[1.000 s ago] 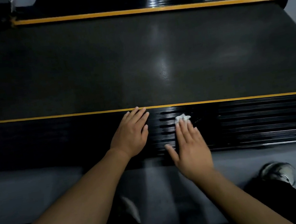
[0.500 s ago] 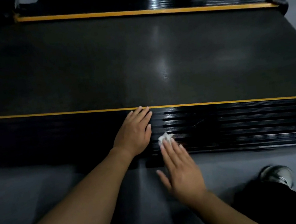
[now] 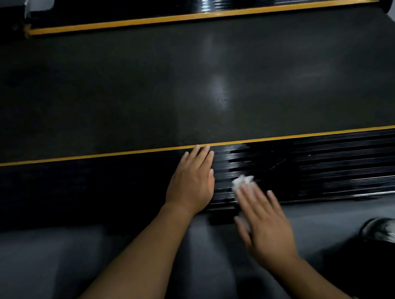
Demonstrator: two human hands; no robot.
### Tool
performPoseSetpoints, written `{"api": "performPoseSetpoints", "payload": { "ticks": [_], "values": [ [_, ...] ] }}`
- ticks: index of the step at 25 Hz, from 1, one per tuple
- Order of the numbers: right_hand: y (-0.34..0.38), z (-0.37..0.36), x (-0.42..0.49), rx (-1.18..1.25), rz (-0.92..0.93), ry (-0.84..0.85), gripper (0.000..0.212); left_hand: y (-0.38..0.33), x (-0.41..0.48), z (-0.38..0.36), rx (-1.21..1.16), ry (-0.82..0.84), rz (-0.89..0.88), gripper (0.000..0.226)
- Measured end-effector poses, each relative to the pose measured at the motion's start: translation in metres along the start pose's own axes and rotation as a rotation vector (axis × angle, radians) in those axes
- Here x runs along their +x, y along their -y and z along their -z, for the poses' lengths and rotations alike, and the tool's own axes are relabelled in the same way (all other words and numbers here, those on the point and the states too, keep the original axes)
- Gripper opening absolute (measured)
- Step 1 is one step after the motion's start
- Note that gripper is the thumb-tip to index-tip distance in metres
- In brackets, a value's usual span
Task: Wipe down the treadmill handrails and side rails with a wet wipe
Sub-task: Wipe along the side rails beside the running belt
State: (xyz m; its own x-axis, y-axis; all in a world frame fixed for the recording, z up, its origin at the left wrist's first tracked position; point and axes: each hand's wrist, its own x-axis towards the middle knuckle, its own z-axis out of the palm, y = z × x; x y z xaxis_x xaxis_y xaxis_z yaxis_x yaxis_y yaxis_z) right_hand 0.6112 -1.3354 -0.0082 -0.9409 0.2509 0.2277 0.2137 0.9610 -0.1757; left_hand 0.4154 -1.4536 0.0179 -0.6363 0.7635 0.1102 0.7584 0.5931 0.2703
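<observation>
R hand (image 3: 264,226) lower ctr: fingers (image 3: 249,194) straight, pressing wet wipe (image 3: 242,181); wipe bunched, poking past fingertips on ribbed side rail (image 3: 344,162) | L hand (image 3: 190,182) just left: fingers straight, flat on rail, holding nothing

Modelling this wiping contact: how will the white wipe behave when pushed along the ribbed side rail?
Probably floppy: the wipe is crumpled into a wad under straight fingers of the right hand. Likely very light, moving only where pressed. Ribs on the side rail may snag it and bunch it further.
</observation>
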Motion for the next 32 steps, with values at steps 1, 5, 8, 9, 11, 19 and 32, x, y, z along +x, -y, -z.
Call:
{"api": "performPoseSetpoints", "payload": {
  "ticks": [1, 5, 8, 9, 11, 19, 32],
  "values": [
    [-0.005, 0.002, 0.002, 0.010, -0.087, -0.027, 0.063, 0.000, 0.000, 0.000, 0.011, 0.002, -0.003, 0.061],
    [0.025, -0.007, 0.007, 0.038, 0.063, 0.005, 0.067, 0.002, 0.001, -0.001, 0.014, 0.004, -0.010, 0.061],
    [0.009, -0.005, 0.019, -0.018, 0.229, 0.038, 0.062, 0.003, -0.001, 0.000, -0.019, 0.001, -0.023, 0.061],
    [-0.001, -0.002, 0.026, -0.033, 0.159, 0.024, 0.062, 0.004, -0.002, 0.000, -0.047, -0.006, -0.022, 0.061],
    [-0.005, 0.000, 0.037, -0.024, -0.049, 0.019, 0.067, 0.005, -0.002, 0.000, -0.100, -0.025, -0.015, 0.060],
    [-0.001, -0.001, 0.057, -0.066, -0.014, 0.107, 0.078, 0.052, -0.021, 0.021, 0.054, 0.013, -0.114, 0.057],
    [0.017, -0.001, 0.118, 0.009, -0.158, 0.172, 0.083, 0.050, -0.018, 0.020, 0.012, -0.002, -0.091, 0.058]
  ]
}}
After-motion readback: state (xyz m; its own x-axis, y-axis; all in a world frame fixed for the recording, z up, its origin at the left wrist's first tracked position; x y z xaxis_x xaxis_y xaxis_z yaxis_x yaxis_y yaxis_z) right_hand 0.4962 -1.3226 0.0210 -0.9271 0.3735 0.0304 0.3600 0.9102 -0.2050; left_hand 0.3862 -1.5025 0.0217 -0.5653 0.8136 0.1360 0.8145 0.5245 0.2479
